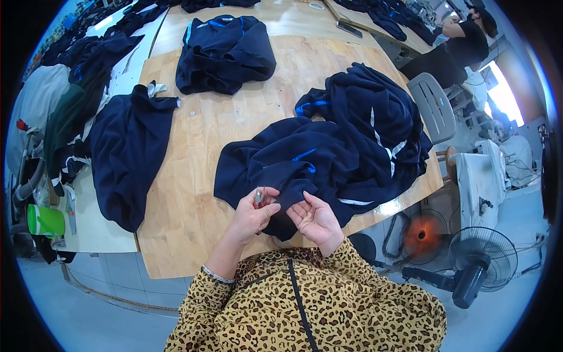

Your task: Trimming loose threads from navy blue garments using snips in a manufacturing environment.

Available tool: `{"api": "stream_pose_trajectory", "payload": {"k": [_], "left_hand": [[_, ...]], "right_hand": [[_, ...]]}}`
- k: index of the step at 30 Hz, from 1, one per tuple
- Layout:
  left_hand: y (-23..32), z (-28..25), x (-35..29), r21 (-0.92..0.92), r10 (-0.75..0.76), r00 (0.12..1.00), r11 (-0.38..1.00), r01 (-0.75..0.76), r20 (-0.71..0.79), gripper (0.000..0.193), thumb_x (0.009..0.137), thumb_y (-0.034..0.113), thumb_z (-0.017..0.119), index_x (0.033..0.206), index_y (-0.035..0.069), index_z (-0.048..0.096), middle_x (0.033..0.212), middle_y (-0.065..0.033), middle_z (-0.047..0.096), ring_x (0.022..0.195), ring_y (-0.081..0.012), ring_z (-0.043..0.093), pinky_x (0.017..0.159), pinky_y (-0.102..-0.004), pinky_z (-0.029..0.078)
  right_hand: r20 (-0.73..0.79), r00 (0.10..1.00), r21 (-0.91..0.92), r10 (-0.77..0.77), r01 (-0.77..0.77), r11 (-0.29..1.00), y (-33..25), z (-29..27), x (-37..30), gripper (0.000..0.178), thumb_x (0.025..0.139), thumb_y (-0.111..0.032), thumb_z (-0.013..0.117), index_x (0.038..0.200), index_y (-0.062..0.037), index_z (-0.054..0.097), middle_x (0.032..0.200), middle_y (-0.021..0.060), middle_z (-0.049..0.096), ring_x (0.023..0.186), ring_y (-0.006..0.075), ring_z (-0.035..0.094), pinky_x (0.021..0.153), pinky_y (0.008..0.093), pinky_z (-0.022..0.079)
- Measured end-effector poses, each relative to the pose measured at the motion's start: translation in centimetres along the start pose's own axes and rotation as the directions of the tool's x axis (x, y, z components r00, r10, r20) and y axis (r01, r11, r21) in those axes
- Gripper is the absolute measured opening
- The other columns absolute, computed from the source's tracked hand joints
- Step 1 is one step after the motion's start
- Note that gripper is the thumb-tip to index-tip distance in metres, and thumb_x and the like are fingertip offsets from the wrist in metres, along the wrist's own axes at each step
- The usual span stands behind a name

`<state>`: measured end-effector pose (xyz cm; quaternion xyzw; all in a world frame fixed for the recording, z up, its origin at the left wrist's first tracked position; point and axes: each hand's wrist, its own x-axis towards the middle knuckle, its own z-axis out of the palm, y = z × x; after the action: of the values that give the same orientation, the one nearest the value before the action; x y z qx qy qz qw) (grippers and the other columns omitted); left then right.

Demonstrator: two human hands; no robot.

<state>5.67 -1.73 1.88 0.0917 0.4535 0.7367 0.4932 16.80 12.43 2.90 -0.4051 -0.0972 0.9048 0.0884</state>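
A dark navy garment (281, 149) with blue and white strips lies bunched at the near side of the table in front of me. My left hand (253, 214) is closed around small thread snips (258, 198), whose metal blades and a bit of red handle show past the fingers. Its fingertips rest against the garment's near part. My right hand (316, 222) is turned palm up, with thumb and curled fingertips pinching the fabric's edge. Just what lies between those fingertips is too small to make out.
The wooden table (182, 234) also bears a folded navy garment (226, 56) at the far side and a navy piece (129, 152) at left. A green bucket (46, 221) stands at far left. To the right are a chair (433, 105), a fan (482, 258) and another person (454, 56).
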Motion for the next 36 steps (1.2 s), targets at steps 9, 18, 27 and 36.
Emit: {"api": "stream_pose_trajectory", "payload": {"k": [9, 18, 27, 36], "left_hand": [[-0.2, -0.2, -0.2, -0.116, 0.007, 1.000, 0.993, -0.007, 0.004, 0.019, 0.089, 0.007, 0.058, 0.106, 0.000, 0.053, 0.070, 0.0021, 0.047, 0.045, -0.0014, 0.037, 0.037, -0.0163, 0.030], [0.0, -0.4, -0.5, -0.102, -0.022, 1.000, 0.995, 0.021, -0.013, 0.018, 0.089, 0.007, 0.057, 0.106, 0.001, 0.053, 0.067, 0.0035, 0.046, 0.045, -0.0011, 0.036, 0.037, -0.0161, 0.029], [0.1, -2.7, -1.5, 0.173, -0.091, 0.996, 0.981, 0.088, 0.011, 0.013, 0.086, 0.005, 0.057, 0.099, 0.002, 0.059, 0.070, 0.0045, 0.049, 0.048, -0.0018, 0.039, 0.042, -0.0175, 0.030], [0.8, -0.7, -0.2, 0.840, 0.732, 0.672, 0.291, -0.457, 0.112, 0.013, 0.075, 0.001, 0.070, 0.086, 0.002, 0.065, 0.082, -0.0039, 0.057, 0.057, -0.0088, 0.048, 0.051, -0.0212, 0.039]], "right_hand": [[0.077, 0.996, 0.111, 0.042, -0.050, 0.993, 0.2, -1.8, 1.2, 0.019, 0.092, -0.014, 0.052, 0.100, 0.0024, 0.057, 0.095, 0.0122, 0.066, 0.093, 0.0243, 0.065, 0.085, 0.0382, 0.054], [0.087, 0.996, 0.013, -0.033, 0.032, 0.999, 0.0, 0.0, 0.1, 0.019, 0.091, -0.016, 0.054, 0.101, -0.0006, 0.057, 0.098, 0.0094, 0.064, 0.096, 0.0228, 0.063, 0.090, 0.0390, 0.050], [0.060, 0.993, 0.025, -0.104, 0.102, 0.994, -1.4, -0.5, 0.4, 0.023, 0.091, -0.024, 0.056, 0.103, -0.0041, 0.057, 0.101, 0.0062, 0.062, 0.099, 0.0210, 0.059, 0.091, 0.0374, 0.046], [0.089, 0.995, -0.017, -0.054, 0.055, 0.998, -0.5, -1.0, 0.6, 0.023, 0.092, -0.024, 0.054, 0.103, -0.0042, 0.058, 0.100, 0.0069, 0.062, 0.098, 0.0213, 0.060, 0.090, 0.0380, 0.048]]}}
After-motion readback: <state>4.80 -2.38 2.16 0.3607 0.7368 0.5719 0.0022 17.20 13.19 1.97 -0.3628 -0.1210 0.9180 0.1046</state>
